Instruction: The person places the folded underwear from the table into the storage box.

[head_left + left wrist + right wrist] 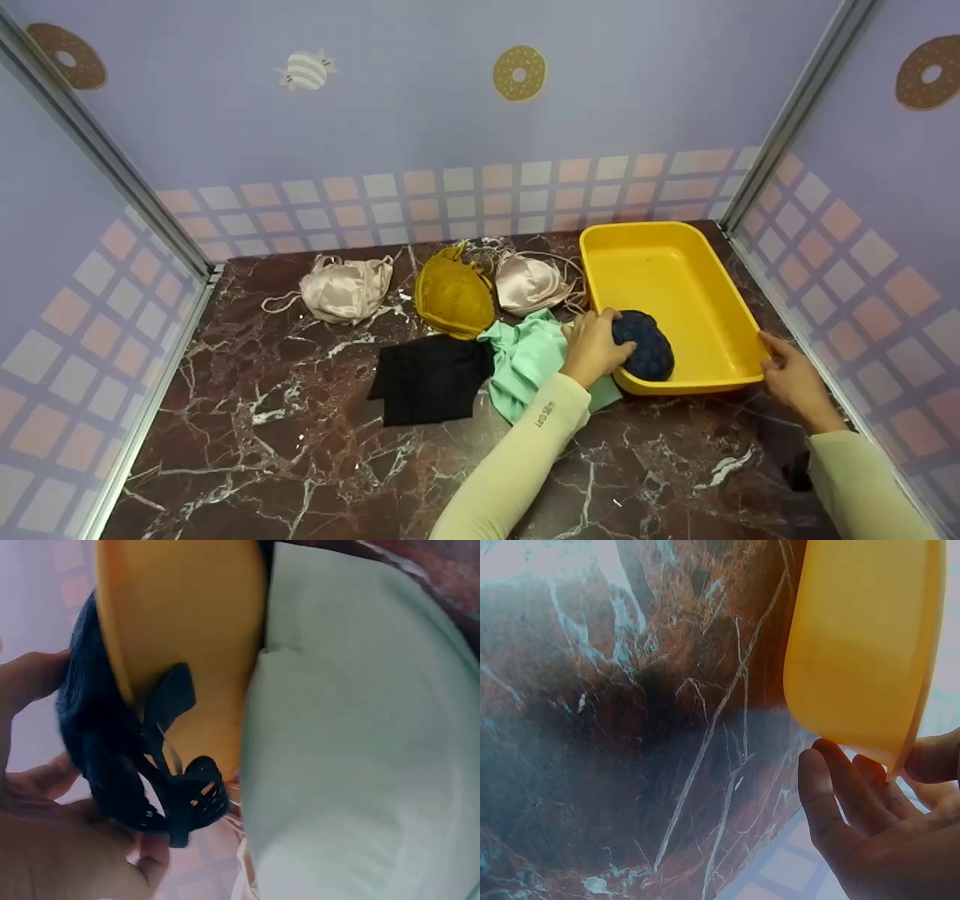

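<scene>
My left hand (596, 346) grips a navy blue bra (643, 346) at the near left rim of a yellow plastic basin (705, 300). One cup hangs inside the basin. In the left wrist view the bra's straps and band (180, 791) dangle on the outer side of the wall. My right hand (799, 379) pinches the basin's rim at the near right corner, thumb over the edge and fingers below. Under the left hand a mint green garment (525, 364) lies crumpled against the basin; a white bra (529, 283) is just behind it.
On the dark marbled table (315, 450) lie a mustard bra (454, 292), a pale satin bra (349, 289) and a folded black garment (431, 379). Patterned walls (420, 127) enclose the back and both sides. A small black object (799, 472) is beside the right sleeve.
</scene>
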`<control>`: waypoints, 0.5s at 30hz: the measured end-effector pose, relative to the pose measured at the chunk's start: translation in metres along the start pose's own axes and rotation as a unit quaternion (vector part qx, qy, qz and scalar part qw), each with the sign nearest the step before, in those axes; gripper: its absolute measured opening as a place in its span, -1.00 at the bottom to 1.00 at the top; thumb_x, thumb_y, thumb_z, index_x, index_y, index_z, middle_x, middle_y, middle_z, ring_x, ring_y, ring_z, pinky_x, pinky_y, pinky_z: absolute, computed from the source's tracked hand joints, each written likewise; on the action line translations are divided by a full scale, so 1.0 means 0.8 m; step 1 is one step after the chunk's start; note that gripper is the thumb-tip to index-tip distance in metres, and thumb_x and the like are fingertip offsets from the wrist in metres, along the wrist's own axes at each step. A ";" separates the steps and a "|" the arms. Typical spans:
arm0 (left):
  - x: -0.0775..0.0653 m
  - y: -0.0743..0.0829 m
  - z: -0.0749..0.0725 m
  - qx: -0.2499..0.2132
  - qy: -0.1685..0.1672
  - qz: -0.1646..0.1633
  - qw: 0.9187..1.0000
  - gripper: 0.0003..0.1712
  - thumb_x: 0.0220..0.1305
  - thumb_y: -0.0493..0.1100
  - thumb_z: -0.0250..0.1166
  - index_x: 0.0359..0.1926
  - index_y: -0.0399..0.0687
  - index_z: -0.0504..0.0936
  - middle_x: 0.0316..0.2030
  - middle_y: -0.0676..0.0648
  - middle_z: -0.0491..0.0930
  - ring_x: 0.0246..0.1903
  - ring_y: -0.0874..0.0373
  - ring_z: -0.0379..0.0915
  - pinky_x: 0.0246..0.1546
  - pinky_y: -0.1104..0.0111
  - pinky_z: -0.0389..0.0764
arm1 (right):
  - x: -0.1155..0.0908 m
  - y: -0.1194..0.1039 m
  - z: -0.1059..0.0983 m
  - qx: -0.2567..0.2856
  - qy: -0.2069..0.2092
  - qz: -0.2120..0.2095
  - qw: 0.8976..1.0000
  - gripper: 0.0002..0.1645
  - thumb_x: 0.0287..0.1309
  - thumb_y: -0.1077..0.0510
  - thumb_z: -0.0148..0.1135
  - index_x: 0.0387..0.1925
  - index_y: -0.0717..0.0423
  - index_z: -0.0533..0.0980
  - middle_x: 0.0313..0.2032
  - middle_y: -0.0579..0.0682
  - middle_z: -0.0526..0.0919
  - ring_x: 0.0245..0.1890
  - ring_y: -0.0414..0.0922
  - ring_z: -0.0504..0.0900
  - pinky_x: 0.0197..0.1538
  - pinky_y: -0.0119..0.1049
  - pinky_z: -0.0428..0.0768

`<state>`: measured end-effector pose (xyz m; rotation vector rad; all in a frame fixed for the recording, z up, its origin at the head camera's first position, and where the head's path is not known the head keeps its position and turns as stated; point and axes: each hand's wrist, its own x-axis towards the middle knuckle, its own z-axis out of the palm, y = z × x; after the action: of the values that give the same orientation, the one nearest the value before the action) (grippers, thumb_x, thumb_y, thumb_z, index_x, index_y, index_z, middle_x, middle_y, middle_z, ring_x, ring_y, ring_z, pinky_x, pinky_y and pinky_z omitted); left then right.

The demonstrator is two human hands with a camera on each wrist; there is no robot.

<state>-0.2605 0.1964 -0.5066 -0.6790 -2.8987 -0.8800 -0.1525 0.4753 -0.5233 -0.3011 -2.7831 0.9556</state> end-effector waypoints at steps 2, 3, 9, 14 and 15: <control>-0.001 -0.001 0.003 0.013 0.005 -0.006 1.000 -0.47 -0.12 0.22 0.24 -0.05 0.28 0.43 -0.18 0.04 0.34 -0.13 0.12 0.17 -0.15 0.15 0.12 | 0.000 -0.001 0.000 -0.004 -0.003 0.003 1.000 -0.46 0.13 0.32 -0.14 0.17 0.38 0.10 -0.02 0.49 0.26 -0.28 0.16 0.38 -0.45 -0.30 0.32; -0.001 -0.002 0.004 0.017 0.011 -0.006 1.000 -0.47 -0.12 0.23 0.25 -0.05 0.29 0.43 -0.19 0.03 0.31 -0.13 0.11 0.14 -0.16 0.16 0.12 | 0.000 -0.001 0.000 -0.003 -0.003 0.004 1.000 -0.46 0.13 0.32 -0.14 0.17 0.38 0.10 -0.01 0.49 0.26 -0.28 0.16 0.38 -0.45 -0.30 0.32; 0.001 -0.006 0.003 0.012 0.038 0.018 0.999 -0.50 -0.13 0.20 0.26 -0.08 0.29 0.47 -0.25 0.04 0.22 -0.18 0.13 0.08 -0.20 0.19 0.13 | 0.000 -0.001 0.000 0.004 0.000 0.008 1.000 -0.46 0.13 0.33 -0.14 0.17 0.38 0.10 0.00 0.49 0.25 -0.31 0.15 0.38 -0.52 -0.38 0.32; 0.003 -0.014 -0.004 -0.011 0.060 0.040 0.997 -0.57 -0.07 0.20 0.21 -0.11 0.29 0.49 -0.12 0.03 0.27 -0.06 0.09 0.09 -0.14 0.17 0.12 | -0.001 -0.002 0.000 0.007 -0.003 0.008 1.000 -0.46 0.13 0.33 -0.15 0.18 0.37 0.10 0.03 0.48 0.21 -0.29 0.15 0.37 -0.49 -0.38 0.33; 0.003 -0.017 -0.005 -0.016 0.067 0.044 0.997 -0.58 -0.06 0.20 0.20 -0.12 0.29 0.49 -0.11 0.03 0.28 -0.05 0.09 0.09 -0.13 0.17 0.12 | -0.001 -0.002 0.000 0.007 -0.003 0.009 1.000 -0.46 0.13 0.33 -0.15 0.18 0.37 0.10 0.03 0.48 0.21 -0.29 0.15 0.37 -0.48 -0.38 0.33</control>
<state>-0.2687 0.1850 -0.5096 -0.7130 -2.7205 -0.9250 -0.1518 0.4737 -0.5223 -0.3208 -2.7825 0.9820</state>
